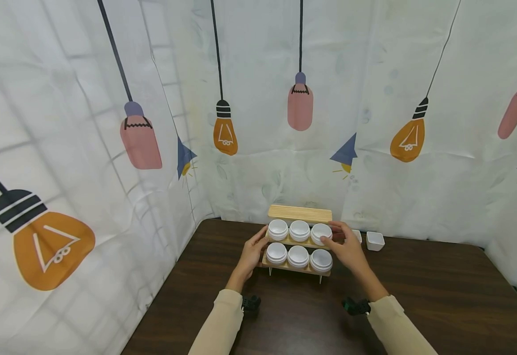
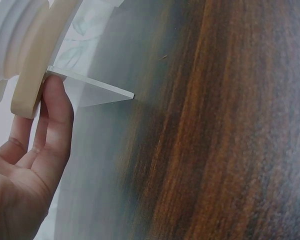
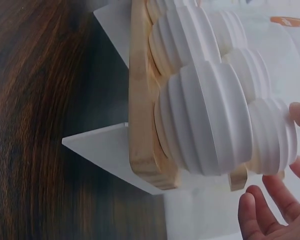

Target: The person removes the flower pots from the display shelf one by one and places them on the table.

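Six white ribbed cups (image 1: 298, 256) sit in two rows of three on a tiered wooden stand (image 3: 141, 115), low in the centre of the head view. At its left end, my left hand (image 1: 253, 249) holds the lower shelf, one fingertip under the board beside a thin angled support (image 2: 102, 90), upper left of the left wrist view. At its right end, my right hand (image 1: 346, 246) holds the upper row's right-hand cup (image 1: 321, 231) in a narrow grip, thumb on its near side, fingers at its outer side. Behind the upper row is a ribbed wooden board (image 1: 300, 213). Right of my right hand stands a small white square cup (image 1: 375, 240). Below lies a dark wood-grain table (image 1: 440, 291); a pale curtain (image 1: 258, 182) printed with hanging lamps fills the upper frame.
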Demonstrator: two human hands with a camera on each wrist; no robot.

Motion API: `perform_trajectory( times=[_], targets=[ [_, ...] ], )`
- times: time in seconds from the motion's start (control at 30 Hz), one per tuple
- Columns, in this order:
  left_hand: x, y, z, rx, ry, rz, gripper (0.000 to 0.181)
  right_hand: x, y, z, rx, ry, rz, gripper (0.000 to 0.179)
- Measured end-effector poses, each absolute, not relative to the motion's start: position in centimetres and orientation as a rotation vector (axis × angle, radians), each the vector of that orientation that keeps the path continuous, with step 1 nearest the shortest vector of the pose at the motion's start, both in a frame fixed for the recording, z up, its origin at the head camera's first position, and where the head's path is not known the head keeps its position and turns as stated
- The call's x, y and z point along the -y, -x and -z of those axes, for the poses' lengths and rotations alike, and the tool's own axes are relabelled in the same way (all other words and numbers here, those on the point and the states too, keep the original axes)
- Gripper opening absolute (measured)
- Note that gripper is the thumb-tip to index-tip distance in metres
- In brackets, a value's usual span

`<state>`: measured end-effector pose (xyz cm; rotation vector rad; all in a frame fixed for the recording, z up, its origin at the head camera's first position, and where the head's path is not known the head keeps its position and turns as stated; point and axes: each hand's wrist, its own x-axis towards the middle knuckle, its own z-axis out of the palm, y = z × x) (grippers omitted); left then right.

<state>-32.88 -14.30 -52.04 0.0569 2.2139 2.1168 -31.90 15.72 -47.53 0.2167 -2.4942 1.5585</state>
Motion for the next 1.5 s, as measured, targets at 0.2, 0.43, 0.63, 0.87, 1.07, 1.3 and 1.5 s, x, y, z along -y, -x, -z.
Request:
perform_trajectory(
  times=[0.2,0.43,0.63,0.87,1.07,1.3,1.5],
  targets=[
    [14.3,32.8,52.0,-2.231,-0.069,-2.115,0.050,-15.2,32.0,47.4,2.504,-0.207,-1.560,0.062],
    [14.4,32.8,52.1,-2.241,-0.072,-2.110,0.050,-14.7,32.1,47.4,2.496,-0.183,-1.560,0.062],
    [14.3,32.8,52.0,-2.233,-0.064,-2.118,0.048,-14.6,32.1,47.5,2.492,-0.186,-1.575,0.063],
    [14.2,32.8,52.0,-2.235,-0.061,-2.122,0.048,-14.5,32.0,47.9,2.515,-0.155,-1.541,0.065],
    [14.3,32.7,52.0,-2.218,-0.049,-2.127,0.049,-14.4,32.0,48.1,2.488,-0.172,-1.524,0.062],
    [14.3,32.6,52.0,-2.236,-0.032,-2.119,0.049,-14.2,32.0,48.5,2.470,-0.202,-1.535,0.061],
    [14.2,32.9,52.1,-2.219,-0.032,-2.130,0.048,-14.3,31.8,48.1,2.467,-0.208,-1.484,0.060]
  ],
)
